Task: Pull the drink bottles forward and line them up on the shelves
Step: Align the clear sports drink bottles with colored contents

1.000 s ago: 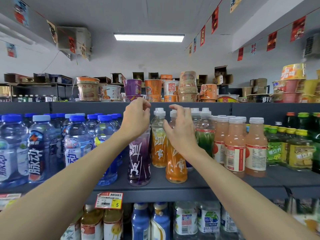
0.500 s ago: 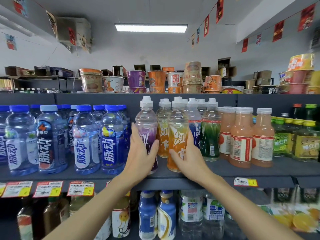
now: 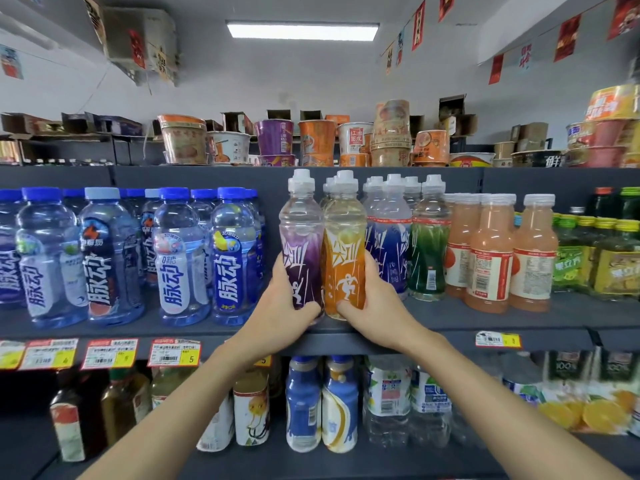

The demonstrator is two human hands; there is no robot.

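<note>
A purple-labelled drink bottle (image 3: 300, 244) and an orange-labelled one (image 3: 345, 247), both with white sport caps, stand side by side at the front edge of the grey middle shelf (image 3: 519, 322). My left hand (image 3: 282, 306) grips the lower part of the purple bottle. My right hand (image 3: 374, 306) grips the lower part of the orange bottle. More bottles of the same kind, with blue (image 3: 391, 251) and green (image 3: 429, 251) labels, stand just behind and to the right.
Blue-capped water bottles (image 3: 180, 251) fill the shelf's left side. Peach juice bottles (image 3: 491, 251) and green-capped bottles (image 3: 609, 254) stand to the right. Instant noodle cups (image 3: 311, 140) sit on the top shelf. Below are more bottles (image 3: 339, 407) and yellow price tags (image 3: 175, 351).
Both hands came down from the bottle caps to the lower bodies. The purple and orange bottles now stand together at the shelf's front edge, closer to the camera.
</note>
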